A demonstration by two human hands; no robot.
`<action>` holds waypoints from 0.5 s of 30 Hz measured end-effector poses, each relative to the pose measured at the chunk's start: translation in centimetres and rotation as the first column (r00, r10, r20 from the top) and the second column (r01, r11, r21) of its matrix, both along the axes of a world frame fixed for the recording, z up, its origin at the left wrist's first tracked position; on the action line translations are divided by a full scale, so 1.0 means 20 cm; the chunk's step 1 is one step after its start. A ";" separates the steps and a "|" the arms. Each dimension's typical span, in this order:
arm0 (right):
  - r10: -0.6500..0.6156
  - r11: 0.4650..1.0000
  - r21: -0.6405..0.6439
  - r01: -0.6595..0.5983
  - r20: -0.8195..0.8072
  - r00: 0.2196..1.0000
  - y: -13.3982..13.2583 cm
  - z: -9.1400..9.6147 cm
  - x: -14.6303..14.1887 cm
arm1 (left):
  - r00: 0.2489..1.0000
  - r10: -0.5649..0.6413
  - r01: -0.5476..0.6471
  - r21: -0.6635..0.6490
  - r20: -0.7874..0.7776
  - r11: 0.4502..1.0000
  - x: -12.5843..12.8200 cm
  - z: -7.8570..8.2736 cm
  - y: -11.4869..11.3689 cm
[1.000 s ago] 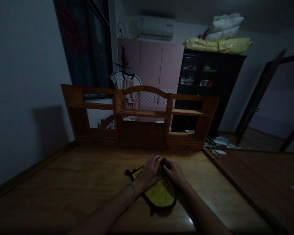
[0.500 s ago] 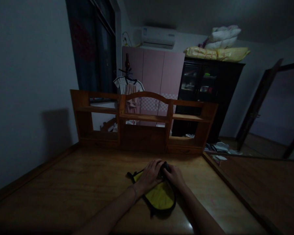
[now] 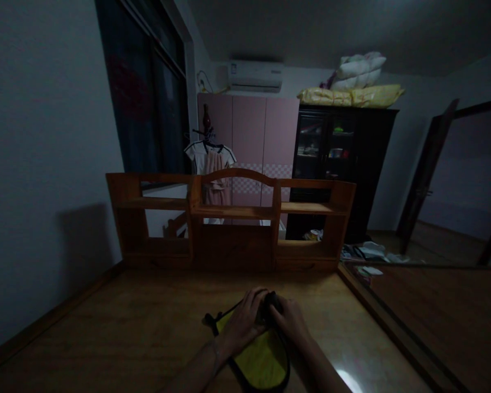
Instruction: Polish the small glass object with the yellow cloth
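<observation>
A flat yellow piece with black edging (image 3: 265, 360), which looks like a small fabric bag or pouch, lies on the wooden tabletop (image 3: 155, 316). A short black tab sticks out at its left corner. My left hand (image 3: 243, 322) rests across its upper part, fingers closed together and bent over the far edge. My right hand (image 3: 290, 322) is closed around a small dark part (image 3: 271, 300) at the upper right edge, the thumb pressed against it. The two hands nearly meet there. Dim light and my fingers hide what that dark part is.
A wooden shelf unit (image 3: 233, 265) stands along the far edge of the tabletop. A wall (image 3: 45, 164) borders the left side. A raised wooden rim (image 3: 393, 327) runs along the right. Beyond are a pink wardrobe (image 3: 247, 131) and a black cabinet (image 3: 364, 158).
The view has tilted up slightly, so the hands and the yellow piece sit lower in the picture. Both hands keep about the same hold.
</observation>
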State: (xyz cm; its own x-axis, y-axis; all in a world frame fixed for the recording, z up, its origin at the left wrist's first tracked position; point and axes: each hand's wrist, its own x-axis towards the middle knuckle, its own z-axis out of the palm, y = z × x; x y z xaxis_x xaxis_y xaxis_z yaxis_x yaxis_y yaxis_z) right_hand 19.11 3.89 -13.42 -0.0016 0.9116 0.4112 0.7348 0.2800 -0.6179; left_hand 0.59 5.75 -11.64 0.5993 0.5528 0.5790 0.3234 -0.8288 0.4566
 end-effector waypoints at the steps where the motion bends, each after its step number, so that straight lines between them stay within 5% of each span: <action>1: 0.001 1.000 -0.007 -0.001 -0.006 1.000 0.00 0.00 0.00 | 1.000 0.007 -0.006 -0.013 0.004 1.000 0.00 0.00 0.00; 15: 0.073 0.987 -0.135 -0.089 -0.120 0.990 -0.01 0.03 0.04 | 0.993 0.006 -0.012 -0.052 -0.114 0.999 0.04 -0.16 0.13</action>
State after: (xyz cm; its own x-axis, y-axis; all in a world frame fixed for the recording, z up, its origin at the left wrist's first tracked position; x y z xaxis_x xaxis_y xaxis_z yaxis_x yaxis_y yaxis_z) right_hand 19.87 3.64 -12.85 -0.0384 0.9588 0.2816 0.6355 0.2409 -0.7335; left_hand 1.35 8.29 -14.87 0.6544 0.5862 0.4777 0.3829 -0.8016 0.4591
